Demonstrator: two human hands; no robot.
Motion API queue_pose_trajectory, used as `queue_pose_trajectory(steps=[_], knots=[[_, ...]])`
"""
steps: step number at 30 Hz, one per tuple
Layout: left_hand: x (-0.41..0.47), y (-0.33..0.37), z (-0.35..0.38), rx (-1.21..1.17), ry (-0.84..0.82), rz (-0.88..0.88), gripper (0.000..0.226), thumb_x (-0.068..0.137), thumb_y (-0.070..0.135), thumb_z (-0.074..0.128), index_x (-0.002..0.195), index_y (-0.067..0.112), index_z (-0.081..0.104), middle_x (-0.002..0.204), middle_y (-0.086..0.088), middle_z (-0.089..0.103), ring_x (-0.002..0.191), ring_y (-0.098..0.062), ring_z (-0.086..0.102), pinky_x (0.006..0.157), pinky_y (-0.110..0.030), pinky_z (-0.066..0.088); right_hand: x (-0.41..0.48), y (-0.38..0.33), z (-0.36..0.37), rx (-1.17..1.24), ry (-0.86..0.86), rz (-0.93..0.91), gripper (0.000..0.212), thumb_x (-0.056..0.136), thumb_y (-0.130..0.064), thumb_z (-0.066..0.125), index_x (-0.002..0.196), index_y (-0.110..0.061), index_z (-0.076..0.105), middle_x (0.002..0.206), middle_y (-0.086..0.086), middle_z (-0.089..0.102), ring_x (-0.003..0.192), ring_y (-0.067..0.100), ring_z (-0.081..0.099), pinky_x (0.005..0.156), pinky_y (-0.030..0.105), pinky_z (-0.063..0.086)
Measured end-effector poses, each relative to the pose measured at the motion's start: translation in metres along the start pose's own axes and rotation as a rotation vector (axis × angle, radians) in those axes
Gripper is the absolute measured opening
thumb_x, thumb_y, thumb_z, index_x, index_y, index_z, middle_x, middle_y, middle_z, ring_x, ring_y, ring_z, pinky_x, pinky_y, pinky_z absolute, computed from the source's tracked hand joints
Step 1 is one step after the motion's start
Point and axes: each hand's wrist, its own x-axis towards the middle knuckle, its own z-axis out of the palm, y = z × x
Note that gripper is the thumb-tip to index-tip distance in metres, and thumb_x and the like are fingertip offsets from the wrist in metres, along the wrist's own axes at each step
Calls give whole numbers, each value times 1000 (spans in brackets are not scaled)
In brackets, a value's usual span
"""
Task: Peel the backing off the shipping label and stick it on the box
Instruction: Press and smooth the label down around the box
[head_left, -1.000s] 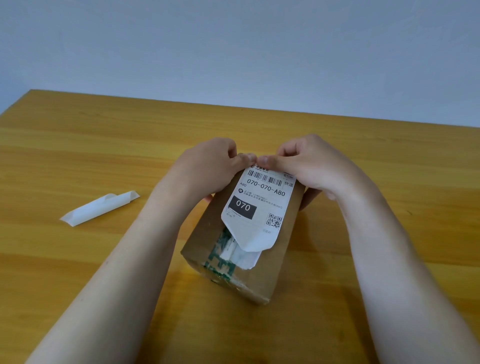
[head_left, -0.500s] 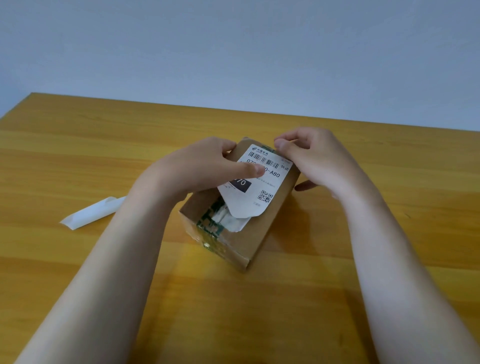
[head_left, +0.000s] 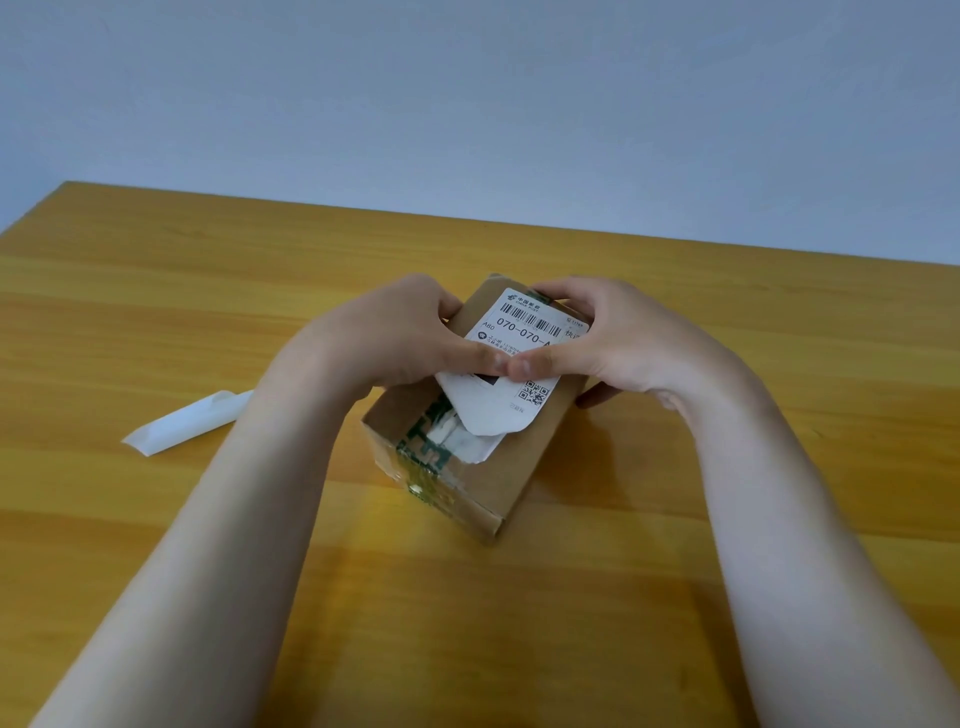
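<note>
A brown cardboard box (head_left: 524, 467) with green printed tape stands on the wooden table, and my fingers wrap its sides. The white shipping label (head_left: 524, 325), with a barcode, "070-070-A" and a QR code, lies on the box's top face. Its near end curls up, lifted off the cardboard. My left hand (head_left: 384, 338) and my right hand (head_left: 618, 338) flank the box, both thumbs pressed side by side on the label's middle. An older torn white sticker shows under the label's near end.
The peeled white backing (head_left: 187, 423) lies rolled on the table (head_left: 156, 312) to the left of my left forearm. A pale wall rises behind the table's far edge.
The label's far end came down onto the box top. Both thumbs slid from the far edge toward me to the label's middle. The box now sits flatter.
</note>
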Motion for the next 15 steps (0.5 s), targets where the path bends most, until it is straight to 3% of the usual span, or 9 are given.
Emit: queue_pose_trajectory(steps=[5, 9, 15], knots=[[0, 2, 1, 1, 62, -24, 30, 82, 51, 82, 98, 26, 84, 86, 5, 82, 87, -18, 78, 92, -46, 60, 2, 1, 2, 11, 40, 25, 89, 51, -56, 95, 132, -40, 63, 122, -14, 73, 103, 15, 75, 69, 45, 68], [1, 1, 2, 25, 85, -42, 30, 81, 55, 82, 93, 28, 85, 82, 4, 82, 87, -23, 79, 90, -52, 62, 2, 1, 1, -1, 51, 35, 66, 61, -52, 96, 118, -37, 67, 115, -11, 76, 97, 16, 77, 71, 50, 68], [3, -1, 1, 34, 96, -55, 34, 77, 60, 81, 91, 30, 86, 87, 1, 83, 97, -31, 76, 89, -53, 62, 1, -1, 2, -20, 62, 37, 53, 65, -52, 94, 108, -34, 68, 113, -7, 75, 94, 17, 76, 65, 49, 66]])
